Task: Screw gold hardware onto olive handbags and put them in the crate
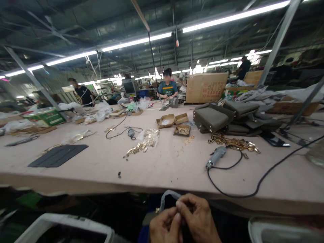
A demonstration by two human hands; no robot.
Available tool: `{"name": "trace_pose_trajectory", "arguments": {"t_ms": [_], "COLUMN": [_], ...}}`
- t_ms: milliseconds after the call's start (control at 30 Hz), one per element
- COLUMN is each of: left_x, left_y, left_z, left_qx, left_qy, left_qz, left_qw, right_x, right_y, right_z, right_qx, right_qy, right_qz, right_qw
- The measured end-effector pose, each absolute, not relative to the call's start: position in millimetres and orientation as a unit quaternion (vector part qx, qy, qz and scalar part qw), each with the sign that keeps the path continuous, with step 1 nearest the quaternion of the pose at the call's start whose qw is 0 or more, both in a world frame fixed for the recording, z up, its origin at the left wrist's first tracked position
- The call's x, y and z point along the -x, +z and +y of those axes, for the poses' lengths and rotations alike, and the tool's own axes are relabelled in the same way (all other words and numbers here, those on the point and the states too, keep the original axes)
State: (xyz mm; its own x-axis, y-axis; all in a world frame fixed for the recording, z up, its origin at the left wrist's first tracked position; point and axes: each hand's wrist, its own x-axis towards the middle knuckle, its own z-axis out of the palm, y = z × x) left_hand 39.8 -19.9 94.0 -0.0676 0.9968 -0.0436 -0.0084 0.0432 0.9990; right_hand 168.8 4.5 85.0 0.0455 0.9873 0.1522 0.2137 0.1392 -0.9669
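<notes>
My left hand [165, 225] and my right hand [198, 217] meet low in the view, just below the table's front edge, fingers pinched together. A pale, wrapped strap [168, 195] curves up behind them like a bag handle, and its right end disappears into my right fingers. What the left fingertips pinch is hidden. Beside my left hand, a small gold-coloured fitting [157, 210] sits by the strap's lower left end, above an olive-grey piece [149, 218] that is mostly covered by the hand.
On the table [162, 168] lie a corded electric screwdriver [216, 157], gold metal fittings [141, 145], small open boxes [182, 130], dark flat panels [59, 155] and stacked olive bags [215, 116]. A co-worker [167, 86] sits opposite, near a large carton [206, 87].
</notes>
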Motion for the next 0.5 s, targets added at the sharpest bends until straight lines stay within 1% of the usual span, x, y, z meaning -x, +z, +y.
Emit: {"name": "trace_pose_trajectory", "arguments": {"t_ms": [67, 200, 267, 367, 500], "left_x": [-40.5, -41.0, -40.8, -40.1, -39.6], "left_y": [96.4, 95.2, 92.6, 88.6, 84.0], "left_z": [-17.8, -11.1, -9.6, -8.1, -4.9], "left_qx": [-0.488, -0.394, -0.365, -0.364, -0.378], "left_qy": [0.498, 0.526, 0.528, 0.525, 0.532], "left_qz": [0.499, 0.452, 0.446, 0.439, 0.458], "left_qw": [0.514, 0.603, 0.624, 0.632, 0.603], "right_x": [-173.1, -176.3, -176.8, -177.8, -177.0], "right_y": [93.9, 85.3, 79.7, 78.0, 81.1], "right_z": [7.9, 20.1, 23.1, 25.5, 28.9], "right_qx": [0.537, 0.507, 0.493, 0.499, 0.494], "right_qy": [0.414, 0.512, 0.529, 0.515, 0.525], "right_qz": [-0.542, -0.482, -0.477, -0.486, -0.498], "right_qw": [0.496, 0.499, 0.501, 0.499, 0.482]}}
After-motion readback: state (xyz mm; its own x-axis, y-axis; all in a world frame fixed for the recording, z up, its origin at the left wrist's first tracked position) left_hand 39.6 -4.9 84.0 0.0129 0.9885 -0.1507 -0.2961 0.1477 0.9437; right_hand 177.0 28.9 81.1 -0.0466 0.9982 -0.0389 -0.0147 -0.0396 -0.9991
